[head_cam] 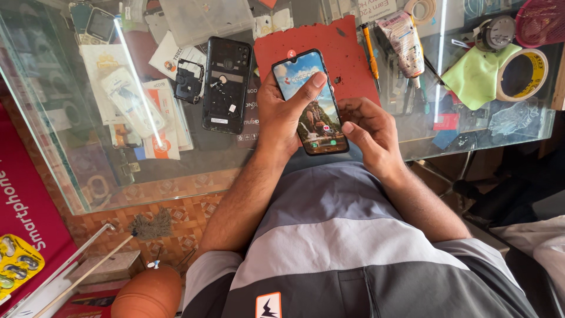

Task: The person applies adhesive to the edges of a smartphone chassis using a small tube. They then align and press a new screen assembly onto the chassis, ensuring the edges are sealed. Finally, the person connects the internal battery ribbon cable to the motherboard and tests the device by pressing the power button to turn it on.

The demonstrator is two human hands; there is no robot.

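Observation:
A black smartphone [315, 121] with a lit, colourful screen is held over the near edge of a glass counter [59, 159]. My left hand [282, 112] grips it from the left side, thumb stretched across the upper screen. My right hand [368, 132] supports the lower right edge, thumb touching the screen's right side. Under the phone lies a red work mat [347, 59].
A dismantled black phone [226, 82] and a small black part [188, 79] lie left of the mat. An orange pen [371, 50], a tube [403, 41], a green cloth [477, 73] and a tape roll [524, 73] sit to the right. A clay pot [147, 291] stands on the floor.

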